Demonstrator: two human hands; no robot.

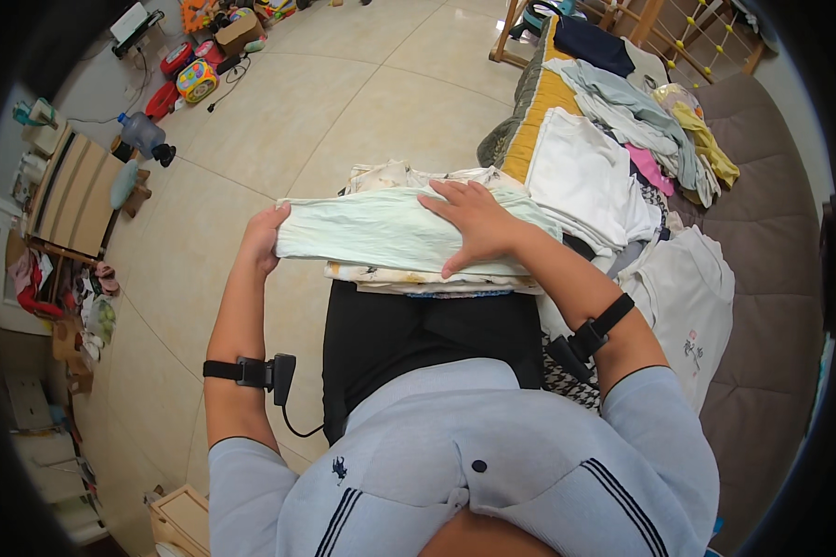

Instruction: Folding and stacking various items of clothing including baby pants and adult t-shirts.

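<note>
Across my lap lies a pale green folded piece of cloth (362, 227), perhaps a garment, on top of a stack of folded printed clothes (381, 272). My left hand (266, 239) pinches its left end, which sticks out past the stack; the thumb is on top and the other fingers are mostly hidden. My right hand (478, 223) rests on the cloth's right part with fingers spread and palm down. Black trousers (427, 320) show under the stack.
On the brown sofa (762, 278) to my right lie white folded clothes (581, 176), a white shirt (687, 288) and a heap of mixed clothes (659, 130). A yellow cushion (546, 121) is at the far right. Toys (197, 82) and a water jug (142, 136) stand at the far left.
</note>
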